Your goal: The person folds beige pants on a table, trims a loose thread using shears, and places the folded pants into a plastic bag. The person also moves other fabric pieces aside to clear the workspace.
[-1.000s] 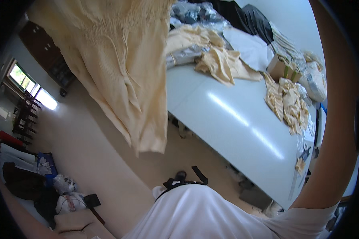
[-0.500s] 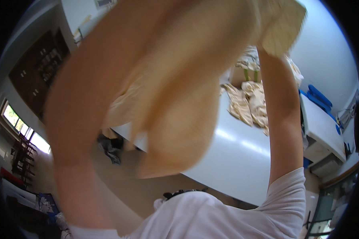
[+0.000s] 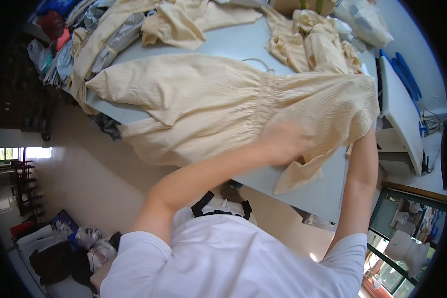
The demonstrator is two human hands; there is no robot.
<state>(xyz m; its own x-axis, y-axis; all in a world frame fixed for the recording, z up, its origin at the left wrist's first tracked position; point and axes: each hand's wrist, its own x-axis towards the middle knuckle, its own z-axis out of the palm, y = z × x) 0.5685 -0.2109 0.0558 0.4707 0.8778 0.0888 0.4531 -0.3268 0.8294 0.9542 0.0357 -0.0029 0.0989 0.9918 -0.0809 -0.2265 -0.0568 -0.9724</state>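
Observation:
A cream crinkled jumpsuit (image 3: 208, 94) lies spread across the white table, its gathered waist in the middle. Two leg parts point left, and the bodice lies to the right. Over the bodice's near side, just right of the waist, is my left hand (image 3: 288, 141). Motion smears its fingers, so I cannot tell whether they grip the cloth. My right forearm (image 3: 362, 159) reaches up under the scalloped edge at the garment's right end. Cloth covers most of my right hand, and its fingers cannot be made out.
More cream garments (image 3: 323, 42) lie crumpled at the table's far right, others (image 3: 176, 22) at the far left. Bundled cloth and bags (image 3: 59, 54) crowd the left corner. A white cabinet (image 3: 400, 114) stands right of the table (image 3: 233, 47). A dark cloth (image 3: 107, 126) hangs by the left edge.
The jumpsuit was raised and blurred in front of me; now it lies flat on the table. Both arms have come down, the left one across the garment. My view has tilted and shifted.

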